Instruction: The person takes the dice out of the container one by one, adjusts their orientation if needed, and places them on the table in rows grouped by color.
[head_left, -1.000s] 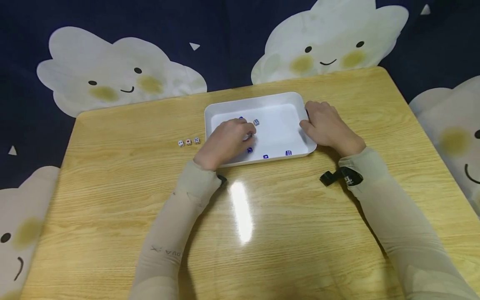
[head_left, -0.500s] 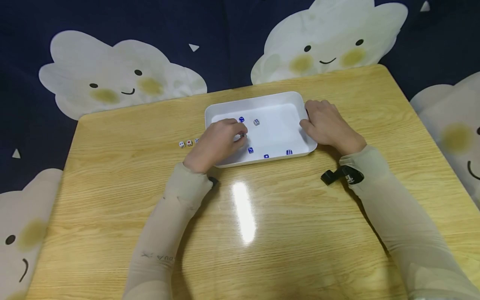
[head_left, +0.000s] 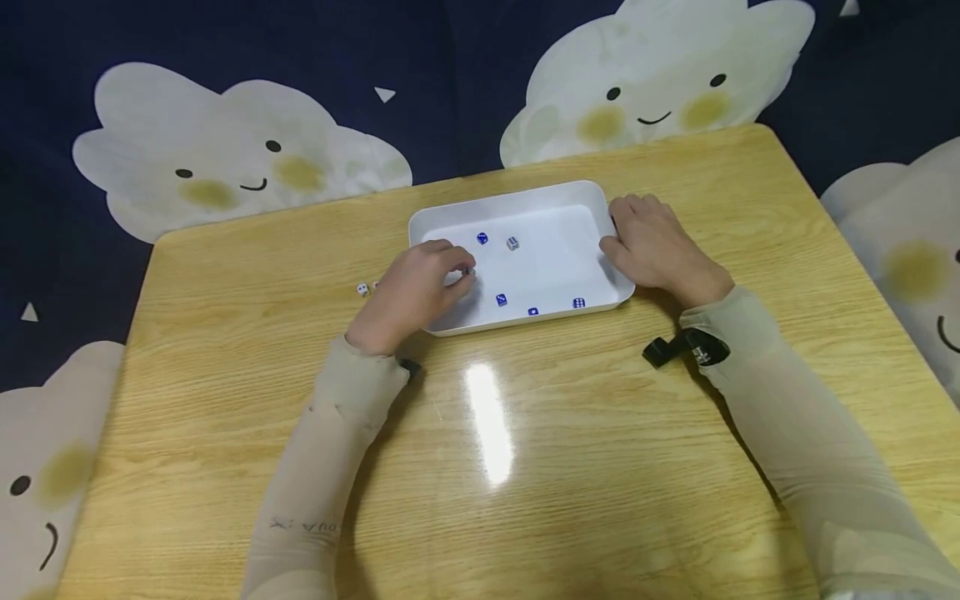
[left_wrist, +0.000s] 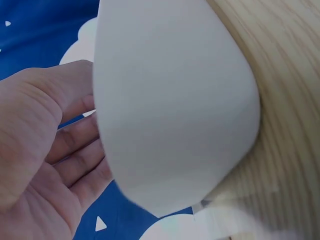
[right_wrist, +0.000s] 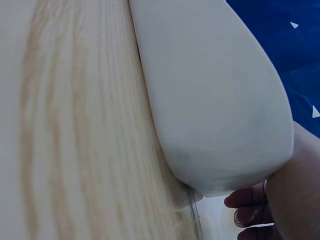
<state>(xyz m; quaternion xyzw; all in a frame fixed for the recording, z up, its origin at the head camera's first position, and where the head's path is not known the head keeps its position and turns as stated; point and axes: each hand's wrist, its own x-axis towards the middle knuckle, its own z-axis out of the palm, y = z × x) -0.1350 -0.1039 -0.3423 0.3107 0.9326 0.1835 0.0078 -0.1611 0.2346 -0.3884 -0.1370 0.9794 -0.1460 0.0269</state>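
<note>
My left hand point(head_left: 412, 292) is over the left end of a white tray point(head_left: 558, 271), pinching a small die point(head_left: 467, 271) between thumb and fingertips; its faces are mostly hidden. At the tray's right end, my right hand point(head_left: 656, 250) grips the rim, thumb inside. In the tray lie a blue die point(head_left: 482, 238), a greyish die point(head_left: 513, 243) beside it, and more blue dice towards the near wall, among them one blue die point(head_left: 579, 303) at the right. The left wrist view shows the tray's outer wall point(left_wrist: 175, 100) hiding the fingertips of the left hand point(left_wrist: 50, 135).
On the wooden table point(head_left: 585, 467), left of the tray, a white die point(head_left: 363, 289) sits beside another mostly covered by my left hand. A dark blue cloth point(head_left: 450, 83) with smiling clouds hangs behind the table.
My left hand has drawn back leftward across the tray with the pinched die, uncovering the blue die at the back and covering part of the white dice row. The right hand stays put.
</note>
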